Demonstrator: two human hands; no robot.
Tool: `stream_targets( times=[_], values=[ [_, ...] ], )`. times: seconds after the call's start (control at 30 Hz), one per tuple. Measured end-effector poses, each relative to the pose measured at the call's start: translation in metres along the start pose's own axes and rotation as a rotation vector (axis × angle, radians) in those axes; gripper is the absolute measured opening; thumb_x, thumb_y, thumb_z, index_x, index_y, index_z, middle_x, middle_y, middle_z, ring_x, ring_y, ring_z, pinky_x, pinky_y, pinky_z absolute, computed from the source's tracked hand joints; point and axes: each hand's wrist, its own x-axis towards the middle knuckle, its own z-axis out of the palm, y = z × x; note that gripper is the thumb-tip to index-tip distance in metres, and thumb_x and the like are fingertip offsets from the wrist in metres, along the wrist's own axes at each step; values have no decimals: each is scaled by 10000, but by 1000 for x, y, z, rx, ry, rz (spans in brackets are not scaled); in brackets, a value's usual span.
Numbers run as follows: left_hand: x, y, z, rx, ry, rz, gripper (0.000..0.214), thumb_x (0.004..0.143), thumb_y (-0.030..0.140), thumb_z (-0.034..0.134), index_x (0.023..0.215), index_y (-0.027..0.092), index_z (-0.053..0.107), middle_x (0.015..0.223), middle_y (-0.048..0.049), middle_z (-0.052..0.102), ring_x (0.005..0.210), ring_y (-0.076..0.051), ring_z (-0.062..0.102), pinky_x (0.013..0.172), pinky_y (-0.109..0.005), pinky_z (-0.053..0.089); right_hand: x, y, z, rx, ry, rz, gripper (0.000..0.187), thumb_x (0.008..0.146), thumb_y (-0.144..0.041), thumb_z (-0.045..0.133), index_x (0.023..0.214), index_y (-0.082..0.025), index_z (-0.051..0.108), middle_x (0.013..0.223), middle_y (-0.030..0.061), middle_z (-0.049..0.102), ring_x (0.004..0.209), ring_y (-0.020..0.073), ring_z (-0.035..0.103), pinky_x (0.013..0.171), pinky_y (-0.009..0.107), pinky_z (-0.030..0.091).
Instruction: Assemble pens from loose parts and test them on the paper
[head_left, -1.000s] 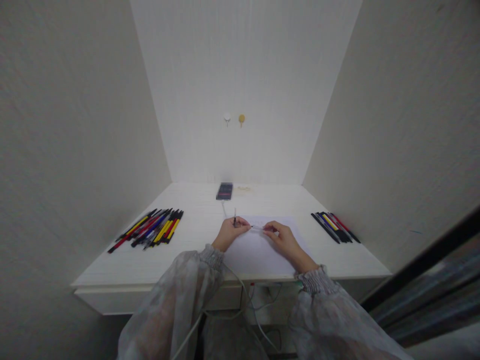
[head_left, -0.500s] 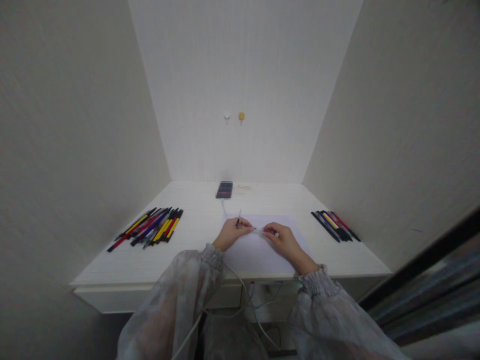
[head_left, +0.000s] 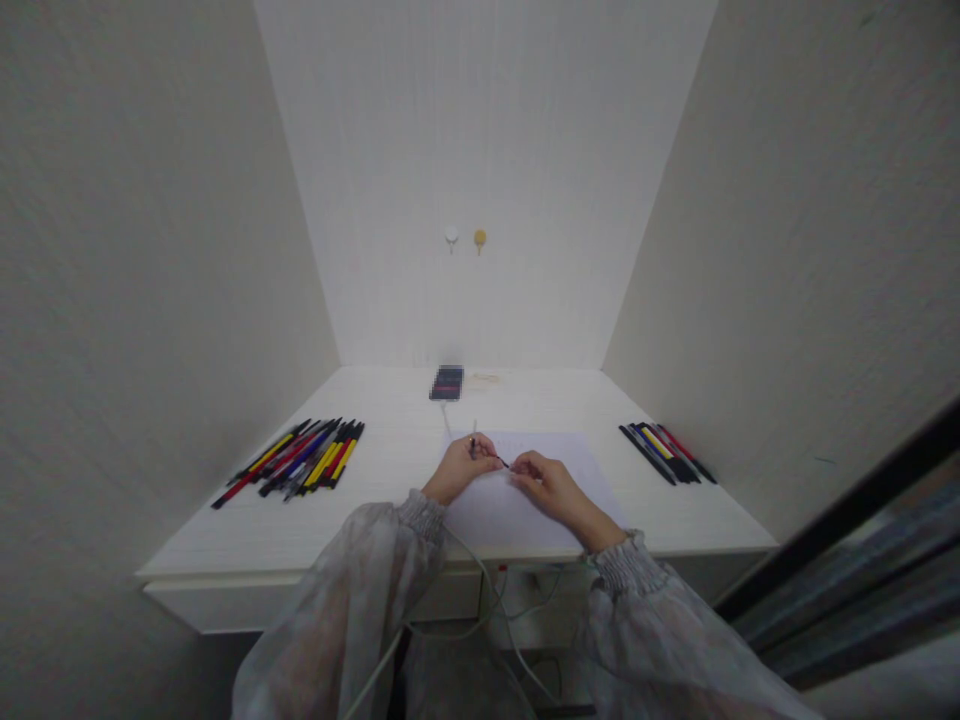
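I see the thin dark pen part (head_left: 504, 463) above the paper sheet (head_left: 517, 518), axis running hand to hand, left hand (head_left: 459, 468) pinching one end, right hand (head_left: 553, 486) at the other, can't tell if pinched.

Over a white sheet of paper (head_left: 517, 515) at the near middle of the white desk (head_left: 397, 440), the left hand (head_left: 463, 468) and right hand (head_left: 553, 490) nearly meet, a thin dark piece (head_left: 504, 462) pinched between their fingertips, too small to make out fully. A slim pen-like part (head_left: 473, 446) stands up from the left hand's fingers. Both wrists wear sheer grey sleeves (head_left: 337, 590) with gathered cuffs. On the left lies an overlapping heap of coloured pens (head_left: 304, 460); on the right, a smaller, slanted row of pens (head_left: 666, 455). Toward the far edge rests a dark, pixelated device (head_left: 447, 383), a pale cable (head_left: 445, 416) running nearward from it. On the far wall hang a white hook (head_left: 451, 236) and, just right, a yellow hook (head_left: 480, 238).
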Motion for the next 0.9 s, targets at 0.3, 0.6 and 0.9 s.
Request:
stream_targets(
  times=[0.3,0.6,0.9],
  values=[
    [0,4,-1,28,55,8,302,630,367,626,772,104,584,619,2,549,479,-51,386,468,-189,292,2,0,5,221,-47,65,209,765,-340,515,895,-177,539,788,30,612,700,132,555,650,251,415],
    [4,-3,3,-121,131,105,220,754,368,483,810,165,419,564,61,413,490,-64,387,493,-196,310,8,-1,-1,599,85,106,181,719,-324,570,808,-189,489,774,34,630,771,157,586,750,318,418],
    [3,3,-1,62,15,154,232,775,356,462,797,135,529,649,16,494,568,-73,428,575,-206,352,8,8,2,545,133,135,249,750,-344,498,943,-188,477,736,16,561,564,119,526,482,245,420]
  ],
)
